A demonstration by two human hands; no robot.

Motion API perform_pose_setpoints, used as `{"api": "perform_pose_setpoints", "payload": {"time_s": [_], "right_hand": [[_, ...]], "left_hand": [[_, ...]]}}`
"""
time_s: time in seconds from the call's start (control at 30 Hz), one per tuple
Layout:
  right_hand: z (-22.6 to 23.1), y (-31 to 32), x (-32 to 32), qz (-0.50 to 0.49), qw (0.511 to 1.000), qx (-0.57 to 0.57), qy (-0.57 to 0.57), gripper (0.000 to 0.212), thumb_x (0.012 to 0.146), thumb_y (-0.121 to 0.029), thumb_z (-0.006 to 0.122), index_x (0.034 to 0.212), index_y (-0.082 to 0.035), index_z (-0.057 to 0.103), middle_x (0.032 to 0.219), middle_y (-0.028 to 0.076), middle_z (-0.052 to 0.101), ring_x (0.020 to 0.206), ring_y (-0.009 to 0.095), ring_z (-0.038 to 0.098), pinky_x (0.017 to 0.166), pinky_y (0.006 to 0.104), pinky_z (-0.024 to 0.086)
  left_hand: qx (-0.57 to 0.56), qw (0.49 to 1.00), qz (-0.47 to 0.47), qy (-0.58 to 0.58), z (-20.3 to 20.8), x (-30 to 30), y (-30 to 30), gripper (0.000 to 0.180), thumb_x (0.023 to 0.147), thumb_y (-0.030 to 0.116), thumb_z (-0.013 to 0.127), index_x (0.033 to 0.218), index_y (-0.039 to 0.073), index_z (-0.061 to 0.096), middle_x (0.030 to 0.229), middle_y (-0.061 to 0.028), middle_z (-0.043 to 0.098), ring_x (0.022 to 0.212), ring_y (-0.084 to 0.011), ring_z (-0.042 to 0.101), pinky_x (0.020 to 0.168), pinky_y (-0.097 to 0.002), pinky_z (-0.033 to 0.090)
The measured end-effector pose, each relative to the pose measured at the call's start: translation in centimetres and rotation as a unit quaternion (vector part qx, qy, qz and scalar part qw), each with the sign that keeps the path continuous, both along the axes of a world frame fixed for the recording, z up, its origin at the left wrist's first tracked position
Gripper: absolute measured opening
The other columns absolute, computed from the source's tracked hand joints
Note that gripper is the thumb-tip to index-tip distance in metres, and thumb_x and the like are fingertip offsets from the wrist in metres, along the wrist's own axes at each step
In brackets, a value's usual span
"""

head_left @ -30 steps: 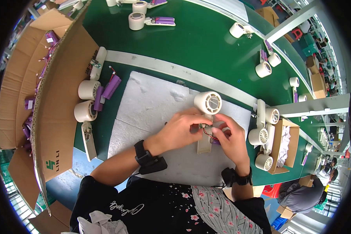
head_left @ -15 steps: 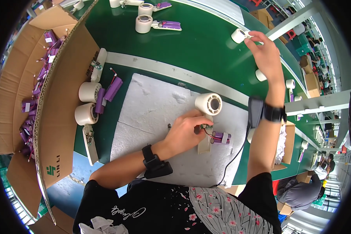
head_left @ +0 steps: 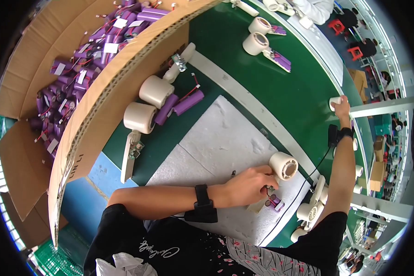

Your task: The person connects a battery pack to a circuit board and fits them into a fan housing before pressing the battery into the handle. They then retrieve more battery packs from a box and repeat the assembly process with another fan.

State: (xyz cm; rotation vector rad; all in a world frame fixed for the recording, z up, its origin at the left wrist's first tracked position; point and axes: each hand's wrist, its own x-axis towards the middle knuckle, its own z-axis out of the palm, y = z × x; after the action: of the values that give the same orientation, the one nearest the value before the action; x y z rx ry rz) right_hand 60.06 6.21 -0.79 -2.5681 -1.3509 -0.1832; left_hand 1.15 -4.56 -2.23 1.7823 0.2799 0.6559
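Observation:
My left hand is closed at the neck of a white round-headed housing lying on the foam sheet. Its fingertips pinch by the small circuit board and wires, which they partly hide. Just beyond these fingers lies a purple battery pack with thin leads, beside the open handle. Far to the right, my right arm is stretched across the green surface. My right hand has its fingers closed round another white cylindrical housing, whose far part is hidden by the hand.
A big cardboard box at left holds many purple battery packs. Beside it are white housings and two loose packs. More housings lie on the green surface beyond a metal rail; others sit near my right elbow.
The view has turned, bringing more of the box into sight. My right arm has reached farther out, and its fingers have closed round the white housing. My left hand keeps its hold.

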Motion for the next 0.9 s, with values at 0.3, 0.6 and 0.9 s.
{"api": "perform_pose_setpoints", "payload": {"time_s": [0.3,0.6,0.9], "right_hand": [[12.2,-1.3,-45.0,0.409,0.835,-0.126,0.346,0.055,0.076,0.001,0.074,0.125,-0.008,0.051,0.104,0.007,0.055,0.093,0.014,0.062,0.076,0.0292,0.053],[10.3,-7.5,-53.8,0.498,0.837,-0.132,0.185,0.052,0.077,-0.006,0.072,0.126,-0.005,0.055,0.122,0.017,0.054,0.097,0.035,0.062,0.086,0.0376,0.051],[16.8,-21.5,-46.4,0.126,0.917,-0.083,0.369,0.034,0.080,-0.003,0.071,0.114,-0.004,0.065,0.113,0.009,0.063,0.083,0.015,0.066,0.065,0.0277,0.053]], "left_hand": [[-0.014,0.999,-0.003,0.051,-0.1,-0.5,0.5,0.030,0.072,-0.002,0.066,0.100,0.007,0.070,0.105,-0.0120,0.063,0.093,-0.0320,0.064,0.079,-0.0384,0.054],[-0.183,0.977,0.017,-0.107,-1.4,1.5,-1.1,0.023,0.070,-0.008,0.060,0.090,0.001,0.068,0.101,-0.0194,0.065,0.093,-0.0399,0.062,0.082,-0.0435,0.051],[-0.030,0.999,0.012,0.009,-0.4,0.1,1.1,0.031,0.072,-0.006,0.063,0.097,0.009,0.073,0.098,-0.0124,0.066,0.080,-0.0262,0.065,0.071,-0.0362,0.053]]}}
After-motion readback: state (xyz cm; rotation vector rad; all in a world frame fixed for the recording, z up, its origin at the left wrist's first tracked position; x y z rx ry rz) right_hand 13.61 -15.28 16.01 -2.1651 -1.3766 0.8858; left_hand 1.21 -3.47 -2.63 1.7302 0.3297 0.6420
